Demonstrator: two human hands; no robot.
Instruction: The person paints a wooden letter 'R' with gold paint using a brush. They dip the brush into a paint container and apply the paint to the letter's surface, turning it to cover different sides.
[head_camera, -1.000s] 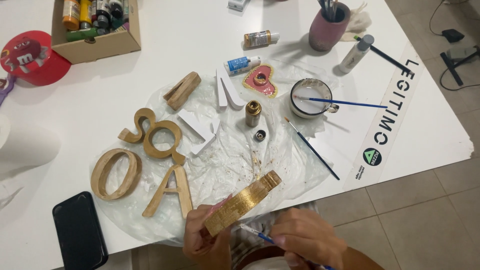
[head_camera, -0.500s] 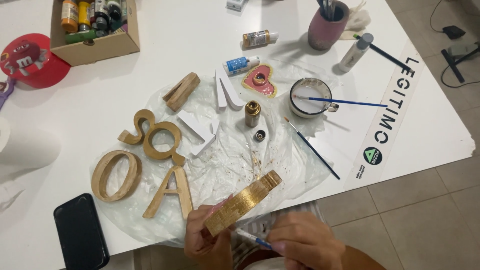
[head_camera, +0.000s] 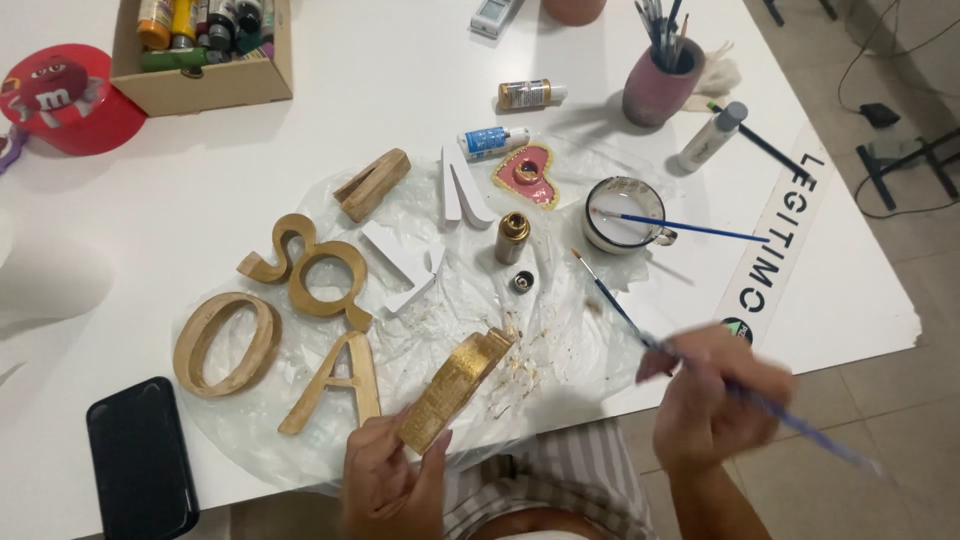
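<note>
left hand (head_camera: 385, 480) pinching gold wooden letter (head_camera: 455, 385) tilted upward, right hand (head_camera: 715, 400) raised, gripping blurred paintbrush (head_camera: 800, 425)

Five gold letters (head_camera: 330, 275); two white (head_camera: 405, 262)

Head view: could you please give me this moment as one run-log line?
left hand: holds gold letter piece | right hand: holds blue brush, blurred | nearby: gold letters on plastic sheet

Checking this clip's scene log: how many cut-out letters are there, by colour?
Gold letters: 6, one held in the left hand
White letters: 2
Total: 8
</note>
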